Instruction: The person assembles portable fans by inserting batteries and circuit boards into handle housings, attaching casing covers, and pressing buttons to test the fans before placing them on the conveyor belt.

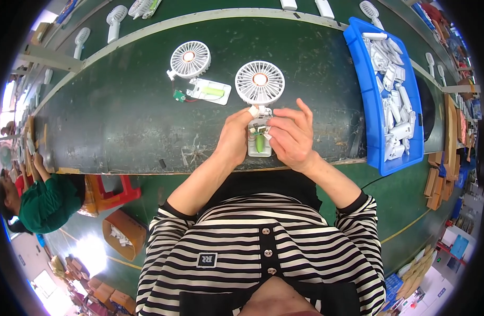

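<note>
Nearest is the wearer's black-and-white striped shirt, with a small dark patch bearing pale lettering on its chest. Beyond it, at the near edge of the dark green workbench, lies an opened white handheld fan, its round grille pointing away from the wearer. Its handle shell shows a green cylindrical battery and, above that, a circuit board. The left hand grasps the fan by its neck and the handle's left side. The right hand has thumb and fingertips bent in at the board; whether they pinch a wire I cannot tell.

Farther left sits a second opened fan, wired to a loose green board beside its battery-bearing shell. At right, a blue bin holds white plastic parts. Assembled handheld fans stand past the bench's pale far rail. Markings around the room are too small to read.
</note>
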Demonstrator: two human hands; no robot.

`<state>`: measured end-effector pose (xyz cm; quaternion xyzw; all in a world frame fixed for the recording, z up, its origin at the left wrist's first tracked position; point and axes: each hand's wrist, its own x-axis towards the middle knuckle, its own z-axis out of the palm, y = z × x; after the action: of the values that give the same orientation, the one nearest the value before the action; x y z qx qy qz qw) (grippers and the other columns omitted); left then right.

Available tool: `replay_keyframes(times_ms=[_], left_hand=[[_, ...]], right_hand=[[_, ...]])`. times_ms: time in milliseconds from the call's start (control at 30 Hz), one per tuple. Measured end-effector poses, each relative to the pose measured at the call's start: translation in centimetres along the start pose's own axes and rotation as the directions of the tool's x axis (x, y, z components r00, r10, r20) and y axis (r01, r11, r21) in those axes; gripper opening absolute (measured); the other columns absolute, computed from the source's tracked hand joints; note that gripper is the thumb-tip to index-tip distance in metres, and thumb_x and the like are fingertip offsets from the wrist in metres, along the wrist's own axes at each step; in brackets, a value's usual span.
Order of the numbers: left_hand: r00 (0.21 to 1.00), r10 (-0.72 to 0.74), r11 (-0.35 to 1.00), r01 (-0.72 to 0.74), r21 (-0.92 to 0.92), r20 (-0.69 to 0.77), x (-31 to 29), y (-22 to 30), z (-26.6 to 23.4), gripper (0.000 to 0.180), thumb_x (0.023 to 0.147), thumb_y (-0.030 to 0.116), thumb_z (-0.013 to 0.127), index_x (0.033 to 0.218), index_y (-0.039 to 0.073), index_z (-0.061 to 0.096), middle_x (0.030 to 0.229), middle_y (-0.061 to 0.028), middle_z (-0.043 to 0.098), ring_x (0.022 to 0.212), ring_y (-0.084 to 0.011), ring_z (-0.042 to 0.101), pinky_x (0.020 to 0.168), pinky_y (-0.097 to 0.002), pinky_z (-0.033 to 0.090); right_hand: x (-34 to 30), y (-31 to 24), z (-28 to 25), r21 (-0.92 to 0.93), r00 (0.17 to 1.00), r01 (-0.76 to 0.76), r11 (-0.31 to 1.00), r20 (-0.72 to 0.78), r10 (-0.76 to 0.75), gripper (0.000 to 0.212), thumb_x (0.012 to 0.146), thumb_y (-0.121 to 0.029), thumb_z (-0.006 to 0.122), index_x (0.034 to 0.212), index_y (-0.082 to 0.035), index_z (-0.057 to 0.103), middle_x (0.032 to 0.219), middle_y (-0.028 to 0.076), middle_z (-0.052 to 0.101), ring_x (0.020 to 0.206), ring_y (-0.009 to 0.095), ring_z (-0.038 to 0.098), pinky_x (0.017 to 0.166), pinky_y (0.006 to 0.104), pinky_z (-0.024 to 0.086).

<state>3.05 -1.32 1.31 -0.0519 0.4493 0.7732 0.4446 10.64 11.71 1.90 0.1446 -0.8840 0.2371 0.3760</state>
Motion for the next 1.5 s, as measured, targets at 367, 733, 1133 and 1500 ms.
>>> replay_keyframes(times_ms=[367,733,1133,1500], left_hand=[[0.999,-0.039,0.998,0.041,0.038,-0.037,-0.1,0.1,1.0,0.027,0.087,0.024,0.049,0.097,0.0,0.057,0.085,-0.0035,0.059,0.076,-0.0114,0.056,0.067,-0.025,0.044],[0.997,-0.082,0.992,0.082,-0.1,-0.004,-0.1,0.9,1.6,0.032,0.09,0.021,0.04,0.108,-0.004,0.05,0.102,-0.0119,0.057,0.094,-0.021,0.056,0.082,-0.0363,0.045],[0.991,-0.125,0.983,0.131,-0.125,0.057,-0.6,1.8,2.0,0.029,0.09,0.016,0.036,0.111,0.0,0.048,0.105,-0.0087,0.056,0.098,-0.0182,0.053,0.088,-0.0333,0.04],[0.991,-0.134,0.984,0.136,-0.115,0.028,-0.5,1.1,1.5,0.029,0.089,0.016,0.037,0.109,-0.001,0.048,0.104,-0.0091,0.056,0.098,-0.0188,0.053,0.088,-0.0335,0.04]], right_hand=[[-0.1,1.1,-0.7,-0.01,0.989,-0.096,0.995,0.111,0.097,0.016,0.062,-0.002,0.061,0.077,-0.004,0.057,0.079,0.006,0.058,0.086,0.023,0.057,0.093,0.052,0.03],[1.5,1.5,-2.0,0.255,0.935,-0.332,0.908,0.217,0.281,0.017,0.066,0.008,0.053,0.082,0.003,0.054,0.091,0.012,0.054,0.075,0.028,0.056,0.063,0.0332,0.046],[1.7,1.5,-2.0,0.272,0.911,-0.375,0.886,0.284,0.298,0.019,0.066,0.01,0.052,0.084,0.004,0.052,0.095,0.013,0.051,0.082,0.029,0.054,0.067,0.0334,0.045],[1.6,1.3,-2.0,0.239,0.913,-0.338,0.91,0.316,0.256,0.016,0.068,0.011,0.049,0.083,0.006,0.052,0.096,0.013,0.05,0.079,0.026,0.054,0.063,0.0316,0.047]])
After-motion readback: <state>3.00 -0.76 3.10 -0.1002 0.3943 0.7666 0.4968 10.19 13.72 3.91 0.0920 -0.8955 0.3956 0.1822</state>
